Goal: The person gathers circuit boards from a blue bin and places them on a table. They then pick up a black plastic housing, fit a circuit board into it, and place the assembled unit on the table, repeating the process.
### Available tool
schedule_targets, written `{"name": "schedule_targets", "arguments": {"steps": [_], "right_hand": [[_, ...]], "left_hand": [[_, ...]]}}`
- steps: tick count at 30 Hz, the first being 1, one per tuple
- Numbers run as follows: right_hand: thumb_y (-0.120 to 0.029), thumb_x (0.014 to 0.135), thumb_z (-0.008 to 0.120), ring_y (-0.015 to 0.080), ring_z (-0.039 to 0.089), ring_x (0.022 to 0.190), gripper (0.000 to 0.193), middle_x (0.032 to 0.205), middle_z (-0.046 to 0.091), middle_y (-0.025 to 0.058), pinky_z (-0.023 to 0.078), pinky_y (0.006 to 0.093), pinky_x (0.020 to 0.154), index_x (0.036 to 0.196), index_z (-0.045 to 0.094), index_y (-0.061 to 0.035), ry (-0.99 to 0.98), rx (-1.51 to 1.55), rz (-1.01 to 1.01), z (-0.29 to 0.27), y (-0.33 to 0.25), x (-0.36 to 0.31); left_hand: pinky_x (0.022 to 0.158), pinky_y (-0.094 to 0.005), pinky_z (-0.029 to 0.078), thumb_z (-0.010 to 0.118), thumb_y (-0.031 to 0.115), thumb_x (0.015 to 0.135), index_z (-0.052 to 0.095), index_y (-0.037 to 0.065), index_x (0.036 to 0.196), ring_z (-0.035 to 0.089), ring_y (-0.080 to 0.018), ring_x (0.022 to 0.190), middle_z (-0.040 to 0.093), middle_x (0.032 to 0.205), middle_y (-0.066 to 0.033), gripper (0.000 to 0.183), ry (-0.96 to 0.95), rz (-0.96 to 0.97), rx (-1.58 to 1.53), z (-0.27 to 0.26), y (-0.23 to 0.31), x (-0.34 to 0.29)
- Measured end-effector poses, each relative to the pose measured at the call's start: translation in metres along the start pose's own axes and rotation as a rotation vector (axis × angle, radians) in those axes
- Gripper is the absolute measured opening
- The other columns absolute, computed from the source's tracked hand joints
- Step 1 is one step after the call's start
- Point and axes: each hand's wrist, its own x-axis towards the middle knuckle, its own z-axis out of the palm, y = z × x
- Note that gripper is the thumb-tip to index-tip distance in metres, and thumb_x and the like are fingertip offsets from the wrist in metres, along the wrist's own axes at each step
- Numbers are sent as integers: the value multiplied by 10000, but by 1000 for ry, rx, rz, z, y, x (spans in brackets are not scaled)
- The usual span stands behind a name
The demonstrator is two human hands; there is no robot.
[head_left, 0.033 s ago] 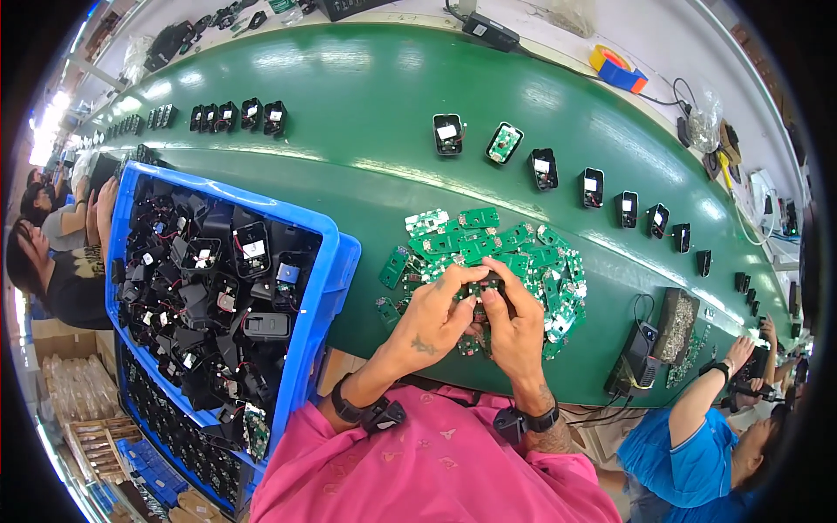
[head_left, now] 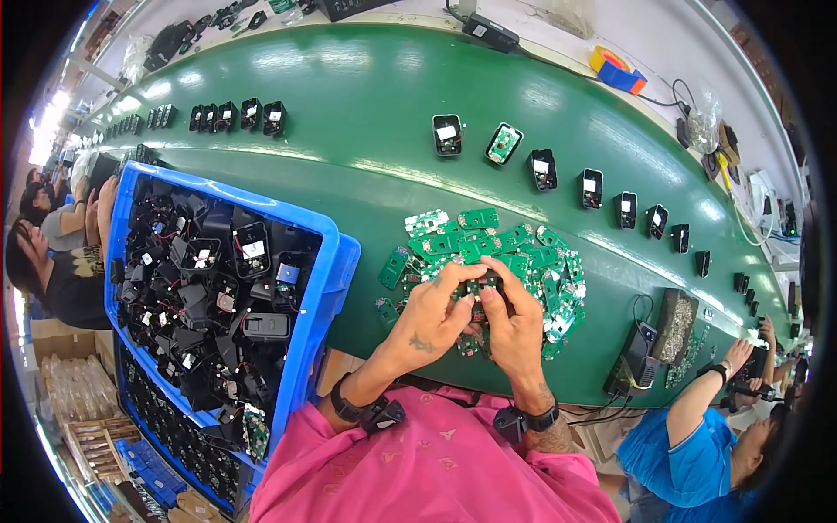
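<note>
My left hand [head_left: 434, 315] and my right hand [head_left: 514, 331] meet over the pile of circuit boards. Their fingers and thumbs close on a small black case [head_left: 482, 284], mostly hidden between them. Around and under my hands spread many green circuit boards [head_left: 542, 254], some with pale components facing up. Left of my left hand stands a blue crate [head_left: 327, 288], filled with black plastic housings [head_left: 266, 325], thin wires and white-labelled parts.
Open black cases [head_left: 591, 188] stand in a spaced row along the far green bench [head_left: 366, 96], another group [head_left: 251, 113] to the left. A black power device [head_left: 635, 359] with cables sits right. A tape roll [head_left: 617, 70] lies behind. A co-worker in blue [head_left: 684, 444] is at right.
</note>
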Motion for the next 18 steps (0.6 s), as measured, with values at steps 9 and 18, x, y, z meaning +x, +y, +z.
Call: {"name": "schedule_targets", "arguments": {"steps": [9, 18], "right_hand": [[-150, 778, 752, 233, 574, 1069, 777, 1268, 560, 158, 492, 353, 868, 1458, 393, -39, -280, -390, -214, -11, -24, 30], [-157, 655, 786, 368, 486, 1176, 681, 1209, 570, 159, 394, 486, 977, 1260, 491, -57, -386, -741, -628, 40, -41, 135]], "left_hand": [[546, -253, 551, 536, 9, 909, 426, -9, 1286, 613, -94, 617, 628, 906, -93, 393, 192, -195, -375, -23, -5, 2], [569, -206, 467, 626, 192, 940, 436, -30, 1303, 599, -80, 672, 659, 996, -126, 467, 448, -52, -388, -40, -30, -9]]}}
